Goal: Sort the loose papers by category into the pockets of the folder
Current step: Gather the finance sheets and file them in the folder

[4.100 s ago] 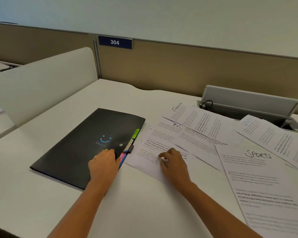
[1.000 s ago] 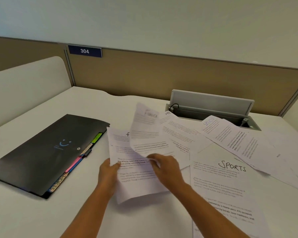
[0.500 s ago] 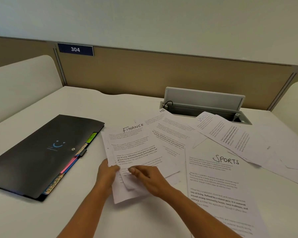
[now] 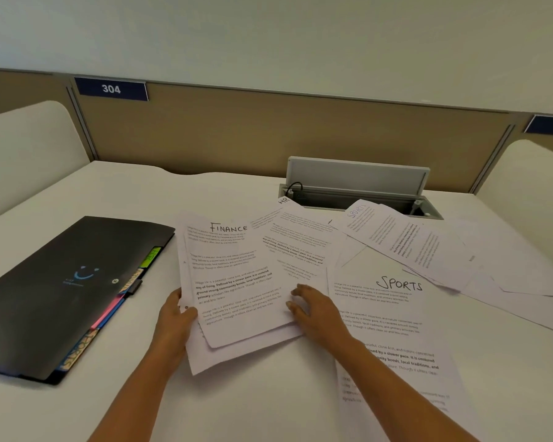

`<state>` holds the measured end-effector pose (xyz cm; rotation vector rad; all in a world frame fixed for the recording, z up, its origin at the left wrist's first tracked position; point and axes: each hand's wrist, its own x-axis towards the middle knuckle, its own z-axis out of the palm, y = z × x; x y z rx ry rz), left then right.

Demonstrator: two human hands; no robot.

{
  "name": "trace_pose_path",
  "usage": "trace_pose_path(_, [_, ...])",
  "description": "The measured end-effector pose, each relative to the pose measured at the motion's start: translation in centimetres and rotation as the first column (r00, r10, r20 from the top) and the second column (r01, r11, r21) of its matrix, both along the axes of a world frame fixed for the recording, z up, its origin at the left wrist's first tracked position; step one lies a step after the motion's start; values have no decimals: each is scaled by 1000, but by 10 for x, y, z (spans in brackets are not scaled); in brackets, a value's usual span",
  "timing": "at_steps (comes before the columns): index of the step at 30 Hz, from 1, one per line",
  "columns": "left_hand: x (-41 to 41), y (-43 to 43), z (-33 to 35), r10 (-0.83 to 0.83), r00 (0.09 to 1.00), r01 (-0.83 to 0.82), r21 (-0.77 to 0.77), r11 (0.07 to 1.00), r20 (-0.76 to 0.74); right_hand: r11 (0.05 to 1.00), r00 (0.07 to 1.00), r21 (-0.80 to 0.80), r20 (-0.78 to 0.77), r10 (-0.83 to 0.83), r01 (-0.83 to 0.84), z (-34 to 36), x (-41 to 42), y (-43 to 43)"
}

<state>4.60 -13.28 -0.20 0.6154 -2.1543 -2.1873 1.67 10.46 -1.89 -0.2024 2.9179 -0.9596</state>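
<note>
A small stack of sheets topped by one headed FINANCE (image 4: 233, 275) lies in front of me. My left hand (image 4: 174, 317) pinches the stack's left edge, thumb on top. At the stack's right edge my right hand (image 4: 313, 309) rests with loosely bent fingers. The black folder (image 4: 61, 288) lies shut to the left, its coloured tabs poking out of the right side. An HR sheet (image 4: 297, 240) sits behind the stack. One SPORTS sheet (image 4: 393, 317) lies to the right, and another SPORTS sheet (image 4: 396, 237) lies farther back.
An open cable hatch (image 4: 358, 186) is sunk into the white desk (image 4: 134, 199) behind the papers. More loose sheets (image 4: 517, 282) spread to the far right. A tan partition (image 4: 268, 135) closes the back; white dividers stand at both sides.
The FINANCE sheet, lifted a second ago, now lies squared on the stack. My right hand has slid from the stack's lower middle to its right edge. My left hand keeps its hold.
</note>
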Motion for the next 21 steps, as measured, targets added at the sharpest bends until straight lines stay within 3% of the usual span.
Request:
trace_pose_path(3, [2,-4,2,-22,999,22,6,1000,-26,996,999,-74,-10,-52,52,10,-2,-2])
trace_pose_path(6, [6,-8,7,-62,996,63,17,998,-56,951,991,-278,46,-129,137,23,-9,-6])
trace_pose_path(9, [10,-11,12,-95,990,107,110,988,-108,822,963,-510,211,-167,255,36,-16,-7])
trace_pose_path(13, [8,-7,19,-118,979,146,170,975,-165,636,948,-737,317,24,230,41,-19,-13])
trace_pose_path(16, [3,-3,27,-149,971,175,127,976,-189,576,956,-784,292,13,232,45,-16,-24])
trace_pose_path(21, [-4,-12,48,-90,926,150,137,979,-367,530,995,-843,101,-14,93,69,-16,-30])
